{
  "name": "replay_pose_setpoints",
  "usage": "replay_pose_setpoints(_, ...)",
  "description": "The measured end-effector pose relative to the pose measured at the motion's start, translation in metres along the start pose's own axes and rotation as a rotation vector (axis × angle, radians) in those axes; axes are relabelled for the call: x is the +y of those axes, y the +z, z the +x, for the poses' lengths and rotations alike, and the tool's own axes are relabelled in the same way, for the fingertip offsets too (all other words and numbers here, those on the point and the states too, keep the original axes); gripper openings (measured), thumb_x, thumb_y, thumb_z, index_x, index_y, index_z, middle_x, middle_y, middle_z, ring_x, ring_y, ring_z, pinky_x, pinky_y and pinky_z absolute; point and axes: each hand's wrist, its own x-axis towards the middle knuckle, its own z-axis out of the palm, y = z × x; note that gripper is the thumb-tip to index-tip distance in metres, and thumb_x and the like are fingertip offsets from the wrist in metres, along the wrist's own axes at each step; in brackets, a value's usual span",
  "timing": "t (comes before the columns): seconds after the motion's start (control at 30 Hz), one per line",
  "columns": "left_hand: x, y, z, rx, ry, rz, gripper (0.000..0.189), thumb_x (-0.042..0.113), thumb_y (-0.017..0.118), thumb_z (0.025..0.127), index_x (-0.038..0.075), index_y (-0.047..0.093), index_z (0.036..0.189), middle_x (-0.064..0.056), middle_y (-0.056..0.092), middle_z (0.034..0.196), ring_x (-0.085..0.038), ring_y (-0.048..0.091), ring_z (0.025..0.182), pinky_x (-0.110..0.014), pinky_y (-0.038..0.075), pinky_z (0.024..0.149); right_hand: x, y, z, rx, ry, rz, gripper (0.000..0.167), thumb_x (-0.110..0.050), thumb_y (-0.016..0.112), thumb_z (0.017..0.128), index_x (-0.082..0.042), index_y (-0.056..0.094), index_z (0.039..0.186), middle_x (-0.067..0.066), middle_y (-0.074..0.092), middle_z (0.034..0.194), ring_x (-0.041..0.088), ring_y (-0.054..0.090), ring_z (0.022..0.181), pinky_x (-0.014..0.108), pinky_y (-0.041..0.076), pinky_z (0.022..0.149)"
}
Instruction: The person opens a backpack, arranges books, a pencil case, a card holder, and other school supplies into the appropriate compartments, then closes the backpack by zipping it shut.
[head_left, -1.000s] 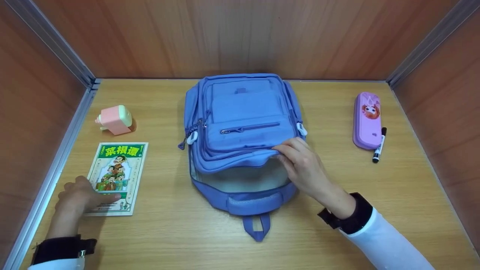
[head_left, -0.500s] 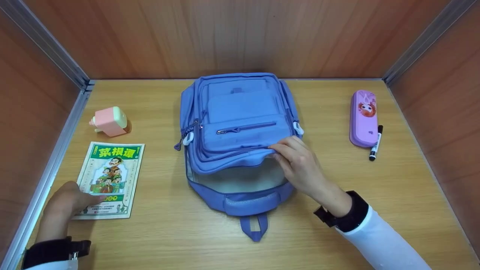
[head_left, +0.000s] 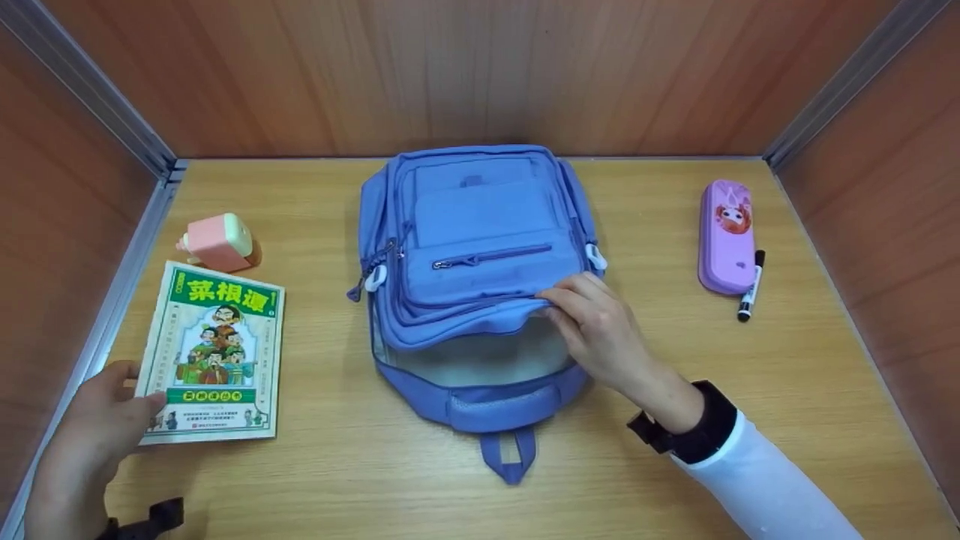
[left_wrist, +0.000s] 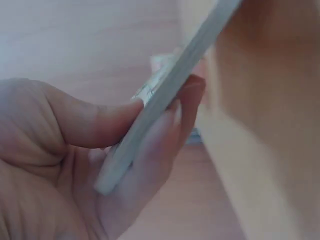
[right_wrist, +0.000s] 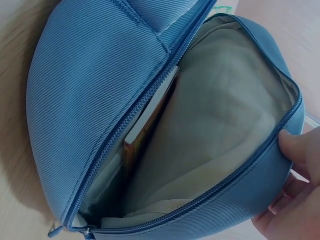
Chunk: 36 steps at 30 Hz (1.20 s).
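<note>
My left hand (head_left: 101, 424) pinches a green-and-white book (head_left: 217, 352) by its lower left edge, thumb on the cover. In the left wrist view the book's page edge (left_wrist: 165, 95) runs between thumb and fingers, and it appears lifted off the table. A blue backpack (head_left: 487, 210) lies in the middle with its main compartment unzipped. My right hand (head_left: 607, 330) grips the edge of the opening and holds it up. Inside the compartment, the right wrist view shows another thin book (right_wrist: 152, 107) standing against one wall.
A pink, boxy object with a pale green end (head_left: 221, 241) stands behind the held book. At the right lie a purple pencil case (head_left: 727, 247) and a black-and-white marker (head_left: 750, 289). Wooden panels (head_left: 480, 75) enclose the table at the back and sides.
My left hand has gone from lying over the book to gripping its left edge, and the book has tilted up. My right hand keeps its hold on the backpack. The head view shifted slightly.
</note>
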Motion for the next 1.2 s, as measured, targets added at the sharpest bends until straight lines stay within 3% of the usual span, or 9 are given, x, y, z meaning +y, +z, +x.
replay_pose_setpoints(0.17, 0.01, 0.005, -0.026, 0.107, 0.1, -0.119, 0.05, 0.001, 0.048, 0.107, -0.01, 0.029, 0.152, -0.034, 0.057, 0.12, -0.011, 0.069, 0.077, -0.035, 0.064, 0.064, 0.0, 0.0, 0.001, 0.011, -0.008, 0.005, 0.02, 0.006, 0.075, 0.091, 0.001, 0.077, 0.11, 0.009, 0.068, 0.098, 0.022, 0.059, 0.092, 0.031, 0.052, 0.072)
replay_pose_setpoints(0.3, 0.018, 0.015, -0.043, 0.129, 0.198, -0.294, 0.04, 0.001, 0.05, 0.107, -0.002, 0.04, 0.145, -0.006, 0.068, 0.101, -0.006, 0.071, 0.075, -0.031, 0.064, 0.065, 0.001, 0.001, 0.001, 0.019, -0.014, 0.004, 0.019, 0.006, 0.074, 0.091, 0.001, 0.077, 0.11, 0.009, 0.068, 0.098, 0.022, 0.06, 0.092, 0.032, 0.052, 0.072)
replay_pose_setpoints(0.37, 0.02, 0.022, -0.048, 0.075, 0.295, -0.498, 0.029, -0.003, 0.05, 0.106, 0.003, 0.05, 0.135, 0.0, 0.073, 0.094, -0.009, 0.074, 0.076, -0.031, 0.064, 0.064, 0.001, 0.001, 0.0, 0.031, -0.019, -0.001, 0.019, 0.005, 0.075, 0.091, 0.001, 0.077, 0.109, 0.009, 0.069, 0.097, 0.022, 0.06, 0.091, 0.032, 0.052, 0.071)
replay_pose_setpoints(0.47, 0.023, 0.036, -0.052, -0.086, 0.434, -0.819, 0.028, -0.01, 0.05, 0.104, 0.008, 0.061, 0.122, -0.004, 0.078, 0.095, -0.017, 0.077, 0.083, -0.033, 0.064, 0.066, 0.002, 0.002, 0.0, 0.05, -0.026, -0.01, 0.019, 0.006, 0.076, 0.089, 0.002, 0.077, 0.108, 0.008, 0.069, 0.097, 0.023, 0.062, 0.09, 0.033, 0.053, 0.07)
replay_pose_setpoints(0.57, 0.029, 0.05, -0.055, -0.256, 0.522, -0.996, 0.034, -0.012, 0.047, 0.103, 0.007, 0.066, 0.124, -0.015, 0.078, 0.108, -0.025, 0.078, 0.092, -0.037, 0.064, 0.074, 0.001, 0.002, 0.0, 0.061, -0.023, -0.01, 0.019, 0.006, 0.077, 0.089, 0.002, 0.077, 0.107, 0.008, 0.07, 0.097, 0.023, 0.063, 0.091, 0.033, 0.054, 0.071)
replay_pose_setpoints(0.83, 0.052, 0.081, -0.062, -0.616, 0.572, -1.022, 0.039, -0.003, 0.04, 0.109, 0.009, 0.055, 0.143, -0.018, 0.072, 0.126, -0.028, 0.074, 0.108, -0.039, 0.06, 0.092, 0.001, 0.0, 0.004, 0.052, -0.008, 0.026, 0.019, 0.005, 0.077, 0.09, 0.003, 0.077, 0.109, 0.008, 0.07, 0.099, 0.022, 0.063, 0.093, 0.031, 0.056, 0.075)
replay_pose_setpoints(0.93, 0.063, 0.092, -0.06, -0.754, 0.596, -0.995, 0.041, 0.0, 0.039, 0.11, 0.011, 0.055, 0.146, -0.017, 0.071, 0.128, -0.027, 0.074, 0.107, -0.038, 0.06, 0.093, 0.001, -0.001, 0.005, 0.055, -0.007, 0.039, 0.019, 0.005, 0.076, 0.09, 0.003, 0.077, 0.109, 0.008, 0.07, 0.099, 0.021, 0.063, 0.093, 0.03, 0.056, 0.074)
replay_pose_setpoints(1.07, 0.074, 0.108, -0.057, -0.88, 0.64, -0.942, 0.045, 0.0, 0.041, 0.109, 0.009, 0.052, 0.151, -0.019, 0.07, 0.13, -0.027, 0.075, 0.105, -0.039, 0.061, 0.09, 0.001, -0.002, 0.008, 0.05, 0.022, 0.058, 0.019, 0.005, 0.074, 0.092, 0.002, 0.077, 0.11, 0.007, 0.07, 0.099, 0.02, 0.063, 0.092, 0.028, 0.055, 0.073)
replay_pose_setpoints(1.2, 0.08, 0.124, -0.052, -1.058, 0.74, -0.871, 0.049, -0.005, 0.039, 0.108, 0.006, 0.049, 0.154, -0.018, 0.071, 0.127, -0.024, 0.075, 0.101, -0.035, 0.062, 0.086, 0.002, -0.003, 0.011, 0.069, 0.025, 0.081, 0.02, 0.007, 0.073, 0.092, 0.002, 0.077, 0.111, 0.008, 0.07, 0.099, 0.021, 0.064, 0.092, 0.027, 0.055, 0.075)
